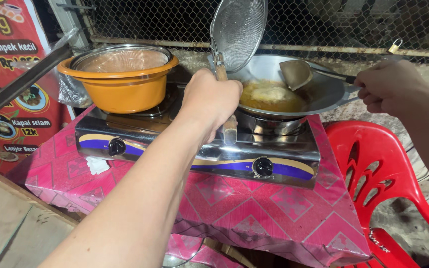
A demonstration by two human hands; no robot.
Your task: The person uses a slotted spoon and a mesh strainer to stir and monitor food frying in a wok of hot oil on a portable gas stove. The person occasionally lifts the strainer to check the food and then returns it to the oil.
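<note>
My left hand [209, 99] grips the wooden handle of a round wire-mesh skimmer [238, 31], holding it upright above the near rim of a steel wok [326, 92]. My right hand [388, 84] holds the dark handle of a metal spatula [296, 73] whose blade hovers over the wok. In the wok, pale battered food [270, 94] fries in bubbling golden oil. The wok rests on the right burner of a steel two-burner gas stove [194, 149].
An orange bowl [120, 84] with a metal strainer inside sits on the left burner. The stove stands on a table with a pink patterned cover [254, 213]. A red plastic chair [378, 164] is at right, wire mesh fencing behind, a red banner at left.
</note>
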